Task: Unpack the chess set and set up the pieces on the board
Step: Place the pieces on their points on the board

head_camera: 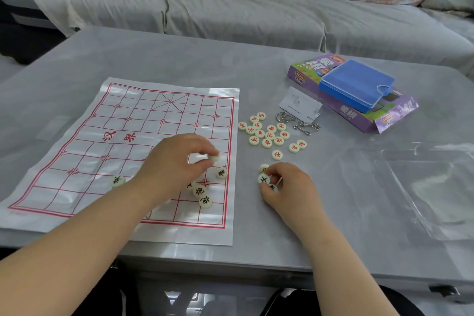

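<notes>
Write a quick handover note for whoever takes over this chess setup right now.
Left hand pinches one piece over the board's right side.
Right hand grips a few black-marked pieces just off the board.
Done: board spread out; several black pieces lie loose near its near-right corner.
Left: red pieces sit clustered on the table; no row arranged yet.

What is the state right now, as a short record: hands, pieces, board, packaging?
board: paper sheet, lying flat
left hand: pinches a cream piece over the board's right side
right hand: grips black-marked pieces, right of the board
loose black pieces: several on the board's near-right part
red pieces: clustered right of the board, unplaced
blue case: lying on the purple box
</notes>
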`<move>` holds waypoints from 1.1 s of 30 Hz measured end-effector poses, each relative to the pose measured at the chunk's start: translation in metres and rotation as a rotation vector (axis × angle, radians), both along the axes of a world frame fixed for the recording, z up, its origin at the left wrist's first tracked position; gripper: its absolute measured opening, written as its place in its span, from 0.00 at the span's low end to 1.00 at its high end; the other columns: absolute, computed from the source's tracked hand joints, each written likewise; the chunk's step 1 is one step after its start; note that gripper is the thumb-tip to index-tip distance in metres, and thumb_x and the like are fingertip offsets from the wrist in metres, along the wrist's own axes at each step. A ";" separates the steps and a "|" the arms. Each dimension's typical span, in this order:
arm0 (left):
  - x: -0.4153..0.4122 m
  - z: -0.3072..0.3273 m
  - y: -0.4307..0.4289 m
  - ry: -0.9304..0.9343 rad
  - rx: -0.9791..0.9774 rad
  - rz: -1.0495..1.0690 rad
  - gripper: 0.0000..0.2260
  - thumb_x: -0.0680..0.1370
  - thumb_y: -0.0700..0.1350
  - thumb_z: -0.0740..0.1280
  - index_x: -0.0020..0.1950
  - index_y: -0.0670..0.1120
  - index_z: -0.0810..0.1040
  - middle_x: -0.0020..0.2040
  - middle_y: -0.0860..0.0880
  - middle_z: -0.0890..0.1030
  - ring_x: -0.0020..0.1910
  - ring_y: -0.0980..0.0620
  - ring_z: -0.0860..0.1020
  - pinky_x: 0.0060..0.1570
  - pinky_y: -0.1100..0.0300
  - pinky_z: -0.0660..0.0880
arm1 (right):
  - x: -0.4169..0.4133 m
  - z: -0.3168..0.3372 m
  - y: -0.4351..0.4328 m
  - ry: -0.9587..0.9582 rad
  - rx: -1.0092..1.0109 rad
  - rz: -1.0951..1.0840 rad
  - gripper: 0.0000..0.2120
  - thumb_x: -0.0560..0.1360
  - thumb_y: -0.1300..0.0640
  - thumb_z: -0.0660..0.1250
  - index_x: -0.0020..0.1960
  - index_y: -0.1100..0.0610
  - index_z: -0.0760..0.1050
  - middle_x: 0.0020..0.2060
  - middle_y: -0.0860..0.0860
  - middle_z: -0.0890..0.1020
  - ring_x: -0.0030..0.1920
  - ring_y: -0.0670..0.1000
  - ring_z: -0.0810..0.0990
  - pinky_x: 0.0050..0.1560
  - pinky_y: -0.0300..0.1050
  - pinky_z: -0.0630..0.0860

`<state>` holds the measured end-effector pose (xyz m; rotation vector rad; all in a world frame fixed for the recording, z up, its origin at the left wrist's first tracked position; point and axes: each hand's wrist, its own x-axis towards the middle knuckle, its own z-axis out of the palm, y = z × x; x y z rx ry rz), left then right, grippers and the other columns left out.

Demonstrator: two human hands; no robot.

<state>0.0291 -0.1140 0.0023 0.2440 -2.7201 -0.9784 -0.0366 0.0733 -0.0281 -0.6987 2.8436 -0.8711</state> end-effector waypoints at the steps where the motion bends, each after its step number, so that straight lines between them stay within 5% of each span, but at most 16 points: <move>1: 0.009 0.000 -0.005 0.006 0.033 0.024 0.07 0.72 0.40 0.69 0.42 0.54 0.79 0.44 0.62 0.75 0.46 0.65 0.72 0.43 0.83 0.61 | 0.001 0.001 -0.001 -0.009 -0.016 0.000 0.11 0.74 0.57 0.63 0.56 0.55 0.74 0.42 0.45 0.71 0.37 0.43 0.67 0.34 0.25 0.63; 4: 0.035 -0.004 -0.019 -0.010 0.096 0.111 0.13 0.70 0.38 0.71 0.35 0.56 0.75 0.42 0.65 0.74 0.43 0.70 0.70 0.41 0.88 0.57 | 0.007 0.005 -0.009 -0.038 -0.052 0.043 0.11 0.74 0.57 0.63 0.56 0.54 0.74 0.42 0.45 0.71 0.35 0.40 0.67 0.35 0.25 0.63; 12: 0.060 -0.024 -0.046 -0.064 0.164 0.248 0.13 0.68 0.35 0.72 0.34 0.54 0.76 0.42 0.63 0.74 0.44 0.64 0.71 0.41 0.81 0.62 | 0.033 0.014 -0.068 -0.024 -0.123 0.321 0.13 0.75 0.57 0.63 0.59 0.55 0.73 0.46 0.47 0.72 0.34 0.39 0.66 0.37 0.27 0.64; 16: 0.060 -0.031 -0.046 -0.055 0.160 0.237 0.15 0.67 0.36 0.73 0.33 0.56 0.75 0.42 0.61 0.76 0.43 0.65 0.73 0.40 0.79 0.64 | 0.038 0.007 -0.085 -0.011 -0.042 0.389 0.16 0.76 0.55 0.62 0.63 0.55 0.71 0.58 0.49 0.73 0.51 0.47 0.74 0.52 0.38 0.69; 19: 0.059 -0.034 -0.048 -0.042 0.115 0.220 0.15 0.67 0.38 0.73 0.34 0.57 0.75 0.42 0.63 0.75 0.44 0.65 0.72 0.41 0.81 0.62 | 0.033 0.003 -0.077 0.015 -0.062 0.382 0.17 0.75 0.53 0.63 0.64 0.54 0.71 0.59 0.48 0.73 0.44 0.41 0.70 0.45 0.28 0.66; 23: 0.056 -0.028 -0.039 -0.009 0.022 0.193 0.06 0.66 0.51 0.71 0.40 0.51 0.81 0.43 0.67 0.72 0.48 0.60 0.70 0.48 0.78 0.59 | 0.013 0.010 -0.052 0.049 -0.044 0.213 0.15 0.75 0.54 0.63 0.61 0.52 0.73 0.58 0.45 0.72 0.41 0.38 0.66 0.39 0.30 0.62; 25: 0.050 -0.022 -0.029 0.038 -0.054 0.128 0.19 0.65 0.59 0.63 0.44 0.48 0.83 0.43 0.66 0.74 0.48 0.62 0.69 0.48 0.75 0.59 | 0.001 0.013 -0.039 0.074 0.020 0.126 0.14 0.75 0.55 0.62 0.60 0.51 0.72 0.59 0.45 0.71 0.47 0.42 0.70 0.43 0.31 0.61; 29: 0.027 -0.017 -0.003 -0.034 -0.151 -0.008 0.15 0.75 0.56 0.63 0.58 0.51 0.77 0.57 0.58 0.76 0.58 0.58 0.70 0.48 0.71 0.61 | -0.007 0.011 -0.027 0.082 0.150 0.060 0.13 0.76 0.57 0.60 0.61 0.52 0.72 0.60 0.47 0.69 0.59 0.47 0.70 0.47 0.33 0.63; 33: -0.003 -0.020 0.016 -0.131 -0.231 -0.060 0.16 0.77 0.52 0.61 0.64 0.52 0.71 0.62 0.56 0.72 0.63 0.56 0.67 0.57 0.64 0.64 | -0.010 0.005 -0.025 0.044 0.171 0.073 0.13 0.76 0.59 0.58 0.60 0.54 0.72 0.58 0.50 0.71 0.58 0.49 0.71 0.51 0.35 0.65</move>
